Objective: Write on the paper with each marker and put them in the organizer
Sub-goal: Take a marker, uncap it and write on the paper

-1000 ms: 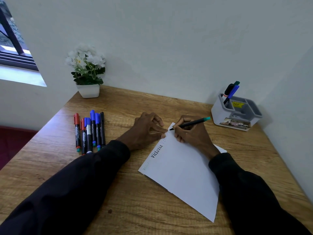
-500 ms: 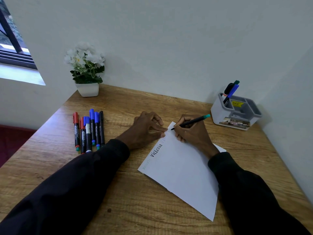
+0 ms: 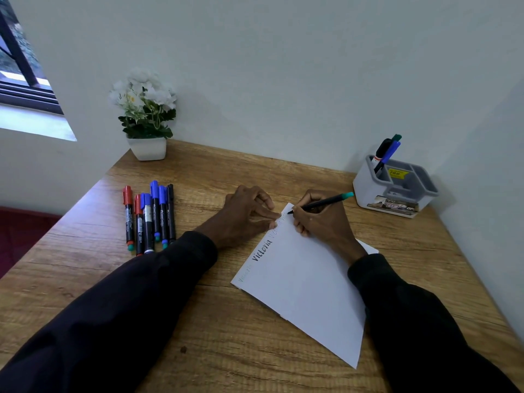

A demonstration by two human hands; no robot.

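Note:
A white sheet of paper [image 3: 306, 282] lies tilted on the wooden desk [image 3: 226, 336], with "Victoria" written along its upper left edge. My right hand [image 3: 323, 219] grips a black marker with a green end [image 3: 320, 203], its tip touching the paper's top corner. My left hand [image 3: 246, 214] presses fingertips on the paper's left edge beside that tip. Several capped markers [image 3: 149, 219], red, blue and black, lie side by side on the left. The grey organizer [image 3: 397, 188] stands at the back right with markers [image 3: 387, 151] upright in its left compartment.
A white pot of white flowers [image 3: 146, 117] stands at the desk's back left corner. Walls close the desk at the back and right. A window is at the far left. Both dark sleeves lie over the desk's near part.
The marker tip has crept slightly along the paper's top corner, adding faint strokes. The view has shifted a little. Neither hand has changed its hold.

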